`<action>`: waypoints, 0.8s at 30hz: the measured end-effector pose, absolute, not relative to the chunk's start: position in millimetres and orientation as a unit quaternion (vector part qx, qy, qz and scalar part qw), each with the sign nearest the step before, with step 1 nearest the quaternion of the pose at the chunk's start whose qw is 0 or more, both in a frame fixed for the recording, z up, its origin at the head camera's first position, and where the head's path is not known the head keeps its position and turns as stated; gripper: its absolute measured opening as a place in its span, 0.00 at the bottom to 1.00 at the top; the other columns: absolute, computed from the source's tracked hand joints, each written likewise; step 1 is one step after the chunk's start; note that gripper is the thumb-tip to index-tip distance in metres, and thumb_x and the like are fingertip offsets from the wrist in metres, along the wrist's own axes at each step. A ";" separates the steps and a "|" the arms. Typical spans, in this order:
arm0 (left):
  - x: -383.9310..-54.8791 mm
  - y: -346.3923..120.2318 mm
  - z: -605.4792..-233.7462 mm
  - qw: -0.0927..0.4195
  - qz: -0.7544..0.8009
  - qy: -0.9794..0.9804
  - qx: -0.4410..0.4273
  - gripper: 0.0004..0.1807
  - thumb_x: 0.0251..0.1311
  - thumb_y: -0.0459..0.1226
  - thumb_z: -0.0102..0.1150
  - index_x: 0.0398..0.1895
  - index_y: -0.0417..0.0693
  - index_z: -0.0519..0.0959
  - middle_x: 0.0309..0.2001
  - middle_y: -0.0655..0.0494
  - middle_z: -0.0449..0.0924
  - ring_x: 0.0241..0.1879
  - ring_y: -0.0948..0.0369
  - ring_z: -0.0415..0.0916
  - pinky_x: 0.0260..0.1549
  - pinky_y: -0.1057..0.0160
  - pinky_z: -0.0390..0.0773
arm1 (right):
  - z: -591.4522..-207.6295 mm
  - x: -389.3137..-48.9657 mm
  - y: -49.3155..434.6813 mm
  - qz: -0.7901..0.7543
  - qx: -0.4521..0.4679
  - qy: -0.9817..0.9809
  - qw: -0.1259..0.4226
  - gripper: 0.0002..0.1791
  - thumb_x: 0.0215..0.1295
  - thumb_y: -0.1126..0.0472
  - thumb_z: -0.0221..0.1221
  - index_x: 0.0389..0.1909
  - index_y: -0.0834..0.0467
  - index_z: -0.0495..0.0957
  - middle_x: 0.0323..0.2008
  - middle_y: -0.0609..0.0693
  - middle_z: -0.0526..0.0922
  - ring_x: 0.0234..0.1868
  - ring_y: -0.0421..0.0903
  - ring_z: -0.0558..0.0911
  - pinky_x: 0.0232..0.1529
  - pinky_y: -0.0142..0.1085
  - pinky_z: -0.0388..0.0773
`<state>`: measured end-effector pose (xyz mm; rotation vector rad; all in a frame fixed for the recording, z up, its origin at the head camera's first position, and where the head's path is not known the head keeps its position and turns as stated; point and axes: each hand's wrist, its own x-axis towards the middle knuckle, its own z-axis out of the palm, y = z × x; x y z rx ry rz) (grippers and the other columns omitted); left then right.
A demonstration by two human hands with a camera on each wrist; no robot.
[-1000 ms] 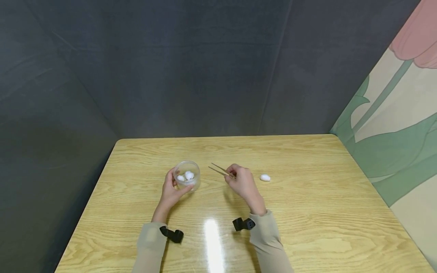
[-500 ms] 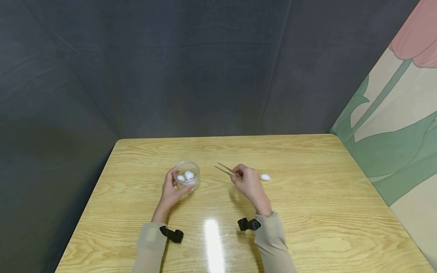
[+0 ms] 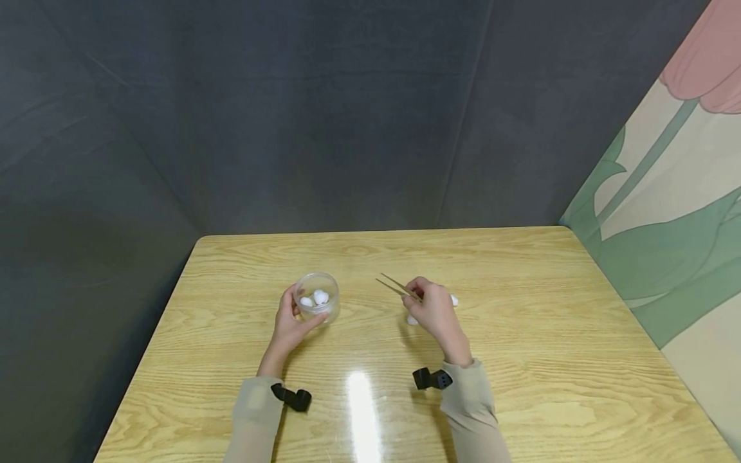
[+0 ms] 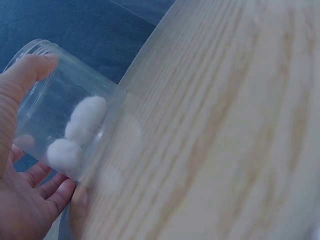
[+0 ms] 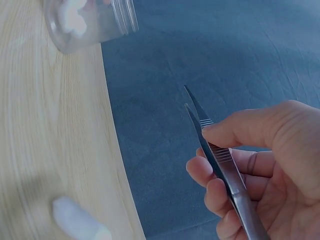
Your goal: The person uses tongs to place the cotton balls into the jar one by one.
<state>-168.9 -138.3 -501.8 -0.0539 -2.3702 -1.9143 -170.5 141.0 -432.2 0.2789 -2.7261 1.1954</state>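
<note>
A clear plastic jar [image 3: 317, 283] stands on the table, with my left hand [image 3: 291, 328] gripping its side between thumb and fingers. White cotton balls [image 4: 86, 117] lie at the bottom of it. My right hand [image 3: 433, 310] holds metal tweezers [image 5: 227, 175] between thumb and fingers, to the right of the jar. Their tips are parted and nothing is between them. Beneath that hand a cotton ball [image 3: 412, 319] shows at its left side, partly covered. Another cotton ball [image 3: 454, 300] peeks out past the hand's right side.
The wooden table [image 3: 556, 360] reaches back to a dark cloth backdrop [image 3: 347, 128]. At the right hangs a curtain [image 3: 683, 257] with a flower pattern. A bright light reflection lies on the tabletop in front, between the forearms.
My right hand has moved rightward with the tweezers, away from the jar. One cotton ball has come into view under it, and the other is now partly hidden. The left hand stays still.
</note>
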 end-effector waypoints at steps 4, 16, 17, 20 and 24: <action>-165.9 -137.4 -496.4 0.051 -0.627 -0.777 -0.025 0.45 0.46 0.28 0.70 0.66 0.32 0.55 0.61 0.32 0.60 0.57 0.44 0.61 0.54 0.46 0.62 | -433.1 -170.7 146.1 0.394 0.089 -0.911 0.081 0.06 0.56 0.68 0.61 0.35 0.66 0.79 0.23 0.53 0.79 0.17 0.41 0.70 0.21 0.34 0.70; -165.9 -137.7 -496.7 0.047 -0.628 -0.777 -0.021 0.45 0.46 0.29 0.70 0.66 0.34 0.55 0.62 0.33 0.59 0.59 0.44 0.60 0.55 0.46 0.62 | -438.0 -172.2 162.2 0.383 0.075 -0.917 0.080 0.06 0.57 0.68 0.60 0.35 0.67 0.79 0.25 0.55 0.79 0.19 0.42 0.68 0.20 0.33 0.66; -165.7 -137.6 -496.7 0.047 -0.626 -0.778 -0.021 0.45 0.46 0.29 0.70 0.66 0.34 0.55 0.62 0.33 0.60 0.58 0.44 0.60 0.55 0.46 0.62 | -438.5 -172.4 163.8 0.381 0.073 -0.918 0.080 0.06 0.57 0.68 0.60 0.35 0.67 0.79 0.25 0.55 0.79 0.18 0.42 0.68 0.19 0.33 0.66; -165.7 -137.5 -497.0 0.048 -0.622 -0.781 -0.021 0.45 0.46 0.28 0.70 0.66 0.33 0.55 0.62 0.33 0.60 0.58 0.45 0.61 0.55 0.46 0.62 | -439.5 -172.3 168.2 0.377 0.068 -0.920 0.081 0.07 0.57 0.68 0.61 0.36 0.67 0.79 0.25 0.55 0.78 0.18 0.42 0.67 0.19 0.33 0.65; -166.3 -137.9 -498.0 0.049 -0.624 -0.779 -0.023 0.45 0.46 0.28 0.69 0.67 0.33 0.54 0.61 0.32 0.60 0.57 0.45 0.62 0.54 0.46 0.62 | -440.9 -172.4 174.7 0.371 0.069 -0.922 0.081 0.07 0.58 0.68 0.60 0.36 0.68 0.78 0.24 0.55 0.78 0.18 0.42 0.66 0.20 0.34 0.65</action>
